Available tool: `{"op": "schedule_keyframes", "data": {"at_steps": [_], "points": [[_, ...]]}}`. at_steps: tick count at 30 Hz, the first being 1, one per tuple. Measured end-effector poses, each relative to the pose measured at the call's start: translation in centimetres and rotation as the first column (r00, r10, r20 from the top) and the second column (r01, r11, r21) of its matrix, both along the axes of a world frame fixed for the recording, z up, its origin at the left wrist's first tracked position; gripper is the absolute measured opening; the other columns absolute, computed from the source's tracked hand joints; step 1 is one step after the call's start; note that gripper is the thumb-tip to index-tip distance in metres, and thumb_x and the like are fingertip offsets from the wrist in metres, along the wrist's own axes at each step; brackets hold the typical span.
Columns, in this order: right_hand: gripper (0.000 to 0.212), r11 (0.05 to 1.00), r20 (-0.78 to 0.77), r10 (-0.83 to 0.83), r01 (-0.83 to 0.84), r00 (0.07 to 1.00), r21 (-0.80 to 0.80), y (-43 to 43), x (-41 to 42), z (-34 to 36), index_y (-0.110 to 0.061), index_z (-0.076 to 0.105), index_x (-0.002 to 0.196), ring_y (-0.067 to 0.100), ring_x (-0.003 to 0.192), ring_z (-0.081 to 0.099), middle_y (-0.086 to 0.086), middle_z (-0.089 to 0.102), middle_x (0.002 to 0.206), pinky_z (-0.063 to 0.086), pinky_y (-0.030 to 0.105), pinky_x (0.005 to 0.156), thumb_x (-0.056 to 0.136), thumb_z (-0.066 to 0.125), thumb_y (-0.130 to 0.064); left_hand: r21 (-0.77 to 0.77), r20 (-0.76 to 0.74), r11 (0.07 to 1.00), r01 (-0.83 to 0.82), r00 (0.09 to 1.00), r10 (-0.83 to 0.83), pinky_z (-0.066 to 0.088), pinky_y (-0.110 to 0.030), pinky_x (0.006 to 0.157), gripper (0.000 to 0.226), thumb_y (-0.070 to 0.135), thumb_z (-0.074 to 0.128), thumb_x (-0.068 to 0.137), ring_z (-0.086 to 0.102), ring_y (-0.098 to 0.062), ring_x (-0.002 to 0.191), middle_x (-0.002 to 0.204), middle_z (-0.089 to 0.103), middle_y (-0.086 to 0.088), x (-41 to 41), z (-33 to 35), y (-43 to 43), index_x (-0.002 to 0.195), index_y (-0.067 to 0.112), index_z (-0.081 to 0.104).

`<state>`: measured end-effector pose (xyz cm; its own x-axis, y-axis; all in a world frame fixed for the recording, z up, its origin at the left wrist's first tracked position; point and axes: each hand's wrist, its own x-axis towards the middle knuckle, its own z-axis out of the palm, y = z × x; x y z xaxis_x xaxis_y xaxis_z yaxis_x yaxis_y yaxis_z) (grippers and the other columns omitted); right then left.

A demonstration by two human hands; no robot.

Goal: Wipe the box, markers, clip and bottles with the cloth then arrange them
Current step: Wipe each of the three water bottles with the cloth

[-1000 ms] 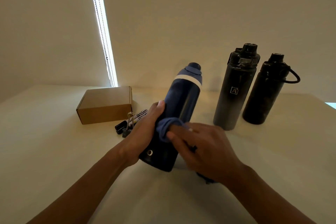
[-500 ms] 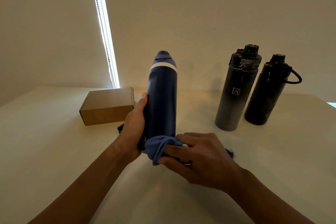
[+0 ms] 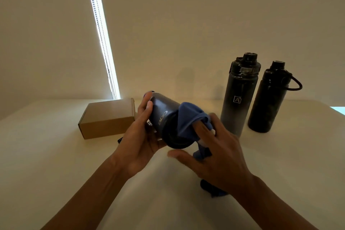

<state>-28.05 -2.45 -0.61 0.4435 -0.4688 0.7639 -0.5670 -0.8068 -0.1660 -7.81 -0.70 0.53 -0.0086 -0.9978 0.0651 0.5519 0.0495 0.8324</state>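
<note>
The navy bottle (image 3: 164, 115) was tilted base-first toward the camera above the tabletop (image 3: 56, 155), the left hand (image 3: 139, 140) wrapped around its body in a firm grip while the right hand (image 3: 214, 153) pressed the blue cloth (image 3: 188, 117) against its base, the cardboard box (image 3: 108, 119) lying just behind.

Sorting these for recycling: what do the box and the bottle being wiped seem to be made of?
Box: plain brown cardboard, matte, with folded flap edges. Navy bottle: probably painted metal with a smooth satin sheen and a printed logo, though hard plastic cannot be ruled out.
</note>
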Motion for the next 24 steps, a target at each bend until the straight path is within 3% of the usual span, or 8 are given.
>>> {"op": "schedule_keyframes", "data": {"at_steps": [3,6,10,14,17,19,21,24], "points": [[0.099,0.996,0.057,-0.087,0.088,0.995,-0.007,-0.1,0.4,0.7,-0.025,0.038,0.141,0.008,0.080,0.054,0.000,0.053,0.113,0.056,0.024,0.067,0.066,0.065,-0.084,-0.023,0.014,0.997,0.067,0.998,-0.067,0.065,-0.048,0.078,0.037,0.045,0.046,0.106,0.068,-0.043,0.118,0.151,0.053,-0.014,-0.4,-0.4,0.2,0.142,0.052,0.055],[0.090,0.996,0.180,-0.088,0.093,0.980,-0.016,-0.1,-0.5,1.5,-0.023,0.041,0.137,0.008,0.080,0.055,0.001,0.053,0.111,0.057,0.024,0.066,0.069,0.073,-0.075,-0.057,0.085,0.990,0.131,0.988,-0.126,0.063,-0.039,0.071,0.039,0.044,0.045,0.106,0.074,-0.035,0.102,0.149,0.054,-0.017,-0.8,-0.5,0.0,0.144,0.049,0.053],[0.092,1.000,0.284,-0.027,0.030,0.959,-0.003,0.4,-0.6,2.0,-0.021,0.040,0.132,0.002,0.099,0.055,-0.001,0.057,0.121,0.049,0.009,0.083,0.064,0.082,-0.066,-0.159,0.280,0.985,0.066,0.960,-0.020,0.063,-0.049,0.079,0.049,0.051,0.052,0.099,0.072,-0.034,0.113,0.151,0.053,-0.012,-0.5,-1.7,-1.5,0.147,0.052,0.045],[0.091,0.995,0.214,0.026,-0.005,0.976,-0.100,0.8,-0.9,1.9,-0.019,0.039,0.133,0.011,0.093,0.061,0.000,0.055,0.119,0.058,0.023,0.074,0.065,0.084,-0.060,-0.305,0.551,0.952,0.028,0.820,0.152,0.054,-0.061,0.099,0.109,0.062,0.084,0.075,0.065,-0.033,0.123,0.149,0.057,-0.005,-0.2,-1.5,-2.2,0.161,0.036,0.023],[0.085,0.988,0.241,0.110,-0.078,0.964,-0.137,1.0,-1.0,1.9,-0.018,0.042,0.130,0.010,0.089,0.062,-0.002,0.055,0.115,0.055,0.019,0.075,0.067,0.084,-0.056,-0.458,0.616,0.889,0.001,0.722,0.316,0.057,-0.041,0.100,0.126,0.049,0.092,0.071,0.064,-0.023,0.127,0.152,0.055,0.003,0.9,-1.7,-2.5,0.160,0.015,0.009],[0.081,0.985,0.270,0.142,-0.110,0.952,-0.130,1.2,-0.9,1.8,-0.017,0.043,0.126,0.009,0.090,0.059,-0.005,0.054,0.113,0.051,0.015,0.079,0.067,0.082,-0.057,-0.503,0.685,0.864,0.039,0.627,0.370,0.058,-0.030,0.096,0.134,0.021,0.096,0.068,0.060,-0.019,0.133,0.157,0.042,0.009,1.1,-1.3,-1.9,0.162,0.033,0.001],[0.076,0.982,0.286,0.163,-0.126,0.944,-0.142,1.6,-0.7,2.0,-0.016,0.045,0.122,0.007,0.089,0.057,-0.007,0.052,0.110,0.047,0.010,0.083,0.067,0.077,-0.059,-0.531,0.705,0.847,0.002,0.557,0.440,0.060,-0.030,0.092,0.132,0.013,0.096,0.068,0.063,-0.016,0.127,0.151,0.043,0.023,1.2,-1.5,-0.7,0.160,0.050,0.008],[0.073,0.976,0.275,0.177,-0.133,0.945,-0.172,2.4,-0.6,2.2,-0.016,0.045,0.118,0.004,0.089,0.054,-0.008,0.051,0.107,0.042,0.004,0.086,0.066,0.074,-0.059,-0.691,0.625,0.707,-0.154,0.365,0.690,0.064,-0.047,0.079,0.097,0.035,0.085,0.084,0.072,-0.025,0.092,0.117,0.066,0.001,1.4,-1.5,-0.5,0.159,0.045,0.024]]}}
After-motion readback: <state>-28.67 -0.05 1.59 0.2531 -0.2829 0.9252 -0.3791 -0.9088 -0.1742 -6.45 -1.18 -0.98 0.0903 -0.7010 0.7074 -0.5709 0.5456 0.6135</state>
